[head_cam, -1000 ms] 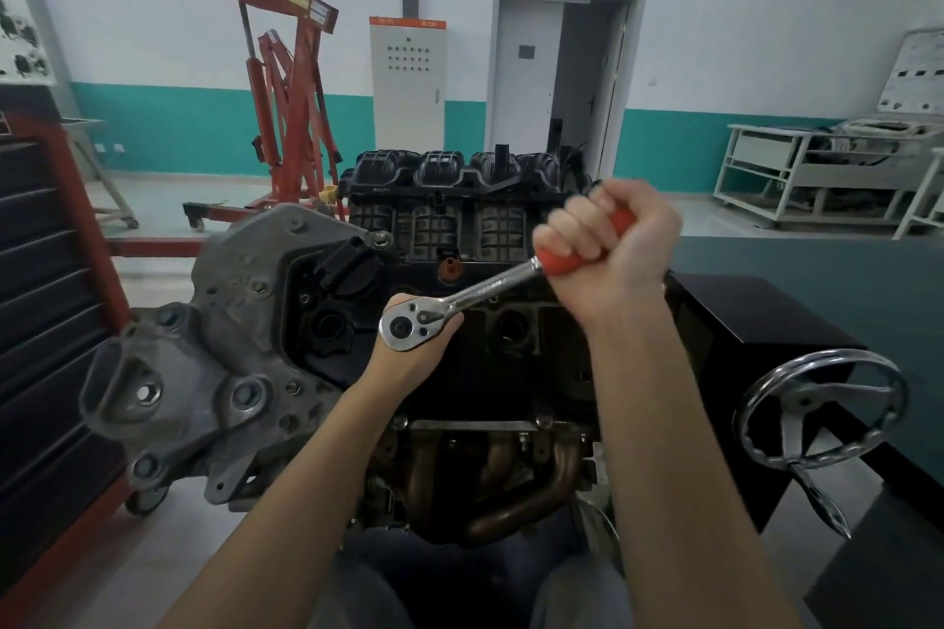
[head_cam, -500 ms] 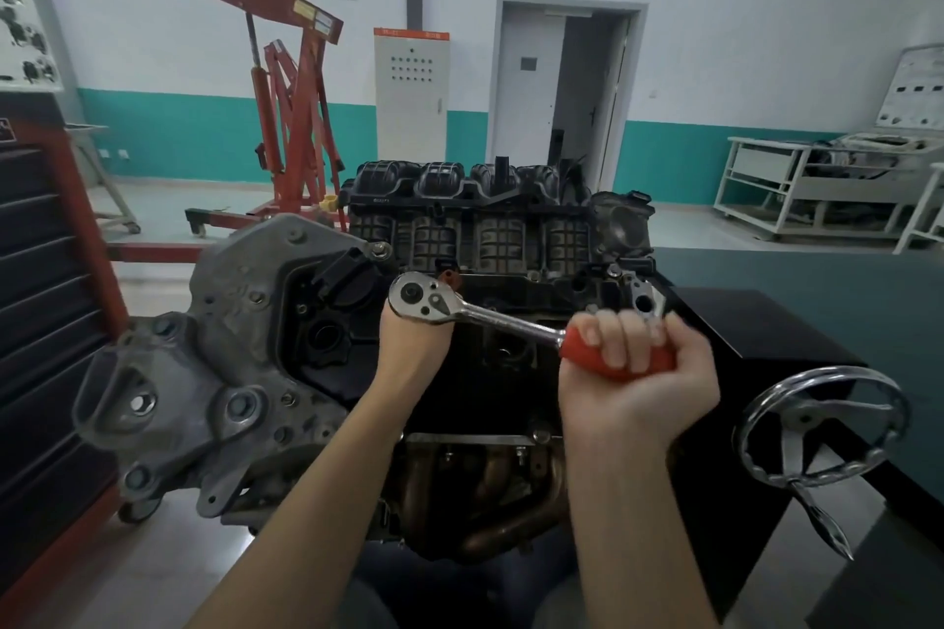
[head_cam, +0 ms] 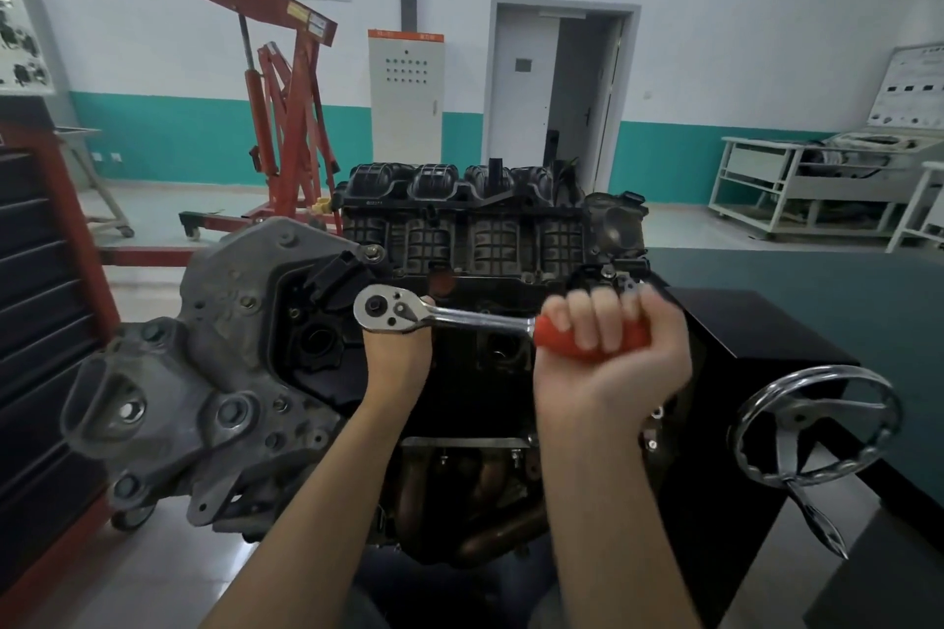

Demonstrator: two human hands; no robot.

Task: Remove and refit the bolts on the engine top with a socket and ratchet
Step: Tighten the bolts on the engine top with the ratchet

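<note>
A chrome ratchet point(head_cam: 444, 315) with a red grip lies almost level over the black engine top point(head_cam: 480, 281). Its round head sits at the left, above a spot on the engine that my hand hides. My left hand point(head_cam: 396, 352) is curled under and around the ratchet head, and the socket below is out of sight. My right hand point(head_cam: 610, 347) grips the red handle in a fist. A silver bolt point(head_cam: 374, 251) shows on the engine's upper left corner.
A grey cast housing point(head_cam: 204, 373) juts out at the engine's left. A chrome handwheel point(head_cam: 812, 424) on the black stand point(head_cam: 756, 352) sits to the right. A red engine hoist point(head_cam: 286, 128) stands behind, a dark tool cabinet point(head_cam: 36, 296) at far left.
My right hand swung the red handle from the upper right down toward me, and the ratchet now lies nearly level. The left hand stayed on the ratchet head.
</note>
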